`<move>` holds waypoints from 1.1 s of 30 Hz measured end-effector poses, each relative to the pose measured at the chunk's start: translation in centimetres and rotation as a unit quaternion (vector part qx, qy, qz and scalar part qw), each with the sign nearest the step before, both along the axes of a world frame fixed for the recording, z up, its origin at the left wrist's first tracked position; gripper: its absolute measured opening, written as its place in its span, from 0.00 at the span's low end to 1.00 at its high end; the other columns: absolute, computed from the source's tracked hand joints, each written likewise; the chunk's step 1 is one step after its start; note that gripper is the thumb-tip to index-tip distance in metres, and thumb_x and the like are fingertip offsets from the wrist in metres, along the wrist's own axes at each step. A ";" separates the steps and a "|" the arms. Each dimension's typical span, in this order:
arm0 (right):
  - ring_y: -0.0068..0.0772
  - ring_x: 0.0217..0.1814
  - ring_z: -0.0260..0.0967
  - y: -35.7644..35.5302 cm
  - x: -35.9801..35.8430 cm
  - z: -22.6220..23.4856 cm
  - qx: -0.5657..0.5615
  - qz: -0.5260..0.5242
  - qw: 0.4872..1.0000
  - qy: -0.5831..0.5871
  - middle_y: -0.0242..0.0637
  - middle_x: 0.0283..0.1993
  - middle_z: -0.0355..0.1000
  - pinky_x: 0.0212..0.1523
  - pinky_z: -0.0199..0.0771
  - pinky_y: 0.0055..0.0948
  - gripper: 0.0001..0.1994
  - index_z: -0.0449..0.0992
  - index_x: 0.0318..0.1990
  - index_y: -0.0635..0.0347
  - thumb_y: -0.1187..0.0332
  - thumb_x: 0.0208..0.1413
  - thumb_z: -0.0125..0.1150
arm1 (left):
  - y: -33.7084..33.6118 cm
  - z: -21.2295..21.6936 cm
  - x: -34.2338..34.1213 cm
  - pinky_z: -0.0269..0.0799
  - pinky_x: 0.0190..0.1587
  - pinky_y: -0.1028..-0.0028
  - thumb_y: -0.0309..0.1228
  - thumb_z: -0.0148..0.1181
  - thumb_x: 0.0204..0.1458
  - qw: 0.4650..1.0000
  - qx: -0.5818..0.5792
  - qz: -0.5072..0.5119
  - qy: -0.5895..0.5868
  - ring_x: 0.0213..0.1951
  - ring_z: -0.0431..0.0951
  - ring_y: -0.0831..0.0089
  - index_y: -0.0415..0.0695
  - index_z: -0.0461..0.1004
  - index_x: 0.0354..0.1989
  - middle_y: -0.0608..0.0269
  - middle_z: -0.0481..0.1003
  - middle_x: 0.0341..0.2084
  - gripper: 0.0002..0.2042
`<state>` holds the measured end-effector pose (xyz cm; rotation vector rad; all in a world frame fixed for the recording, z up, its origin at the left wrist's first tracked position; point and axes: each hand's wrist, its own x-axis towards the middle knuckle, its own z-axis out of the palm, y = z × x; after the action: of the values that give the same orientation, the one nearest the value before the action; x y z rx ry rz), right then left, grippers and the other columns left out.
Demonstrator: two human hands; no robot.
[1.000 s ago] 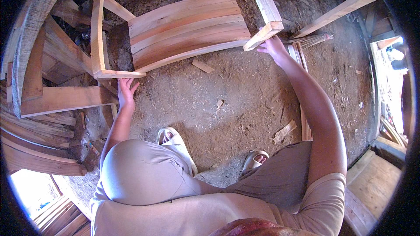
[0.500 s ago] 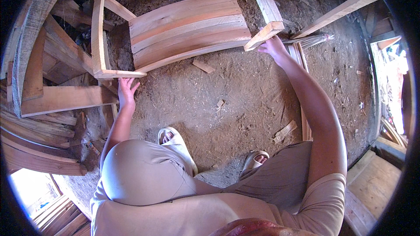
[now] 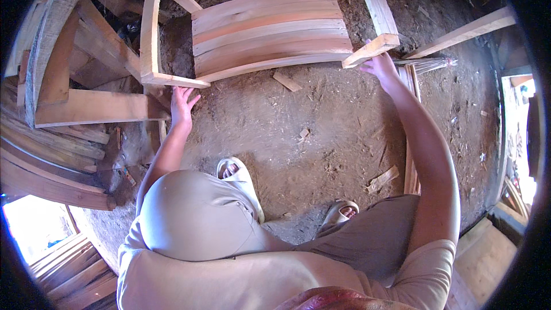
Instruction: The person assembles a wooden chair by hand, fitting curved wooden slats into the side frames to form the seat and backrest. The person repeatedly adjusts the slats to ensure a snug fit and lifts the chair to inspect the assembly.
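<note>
A bare wooden bench frame (image 3: 270, 28) with a slatted panel stands on the dirt floor in front of me. My left hand (image 3: 182, 106) is at the near end of its left side piece (image 3: 175, 80); the fingers reach up behind the wood and the thumb stands apart. At the other side, my right hand (image 3: 383, 70) grips the near end of the right side piece (image 3: 372, 50) from beneath, with some fingers hidden behind it. Both arms are stretched forward, one to each side of the frame.
Stacked boards and offcuts (image 3: 92, 106) crowd the left side. A long wooden beam (image 3: 459, 33) slants at the far right, above a bundle of thin sticks (image 3: 433, 64). Wood chips (image 3: 383, 179) lie about the floor. A narrow length of wood (image 3: 411, 155) lies beside my right forearm.
The whole view has shifted, so the frame, the floor and the hands sit further right in the picture. Both hands stay at the same ends of the frame.
</note>
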<state>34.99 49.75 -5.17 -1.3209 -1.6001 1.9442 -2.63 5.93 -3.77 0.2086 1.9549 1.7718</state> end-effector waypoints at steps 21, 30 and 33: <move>0.52 0.61 0.67 0.4 0.3 -1.1 0.003 0.004 1.000 -0.003 0.48 0.65 0.62 0.51 0.80 0.41 0.30 0.56 0.68 0.59 0.48 0.68 0.47 | -0.5 -0.5 -0.3 0.73 0.57 0.54 0.58 0.37 0.65 1.000 0.001 -0.001 0.009 0.65 0.63 0.57 0.37 0.58 0.63 0.46 0.63 0.59 0.33; 0.53 0.62 0.66 0.3 0.4 -1.0 0.004 -0.006 1.000 -0.010 0.49 0.65 0.61 0.51 0.80 0.41 0.32 0.55 0.68 0.62 0.47 0.67 0.48 | -0.3 -0.4 -0.1 0.72 0.58 0.55 0.58 0.37 0.65 1.000 -0.001 0.000 0.012 0.65 0.63 0.58 0.38 0.58 0.64 0.47 0.63 0.60 0.34; 0.53 0.63 0.65 0.1 0.4 -0.7 0.004 -0.003 1.000 -0.011 0.50 0.65 0.61 0.51 0.80 0.41 0.33 0.54 0.68 0.62 0.46 0.66 0.49 | -0.3 -0.2 0.0 0.73 0.57 0.54 0.58 0.36 0.65 1.000 -0.003 -0.001 0.013 0.65 0.63 0.57 0.37 0.57 0.64 0.45 0.62 0.61 0.34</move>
<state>35.36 49.87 -5.90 -1.3480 -1.6110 1.9234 -2.60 5.64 -4.00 0.2330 1.9776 1.7704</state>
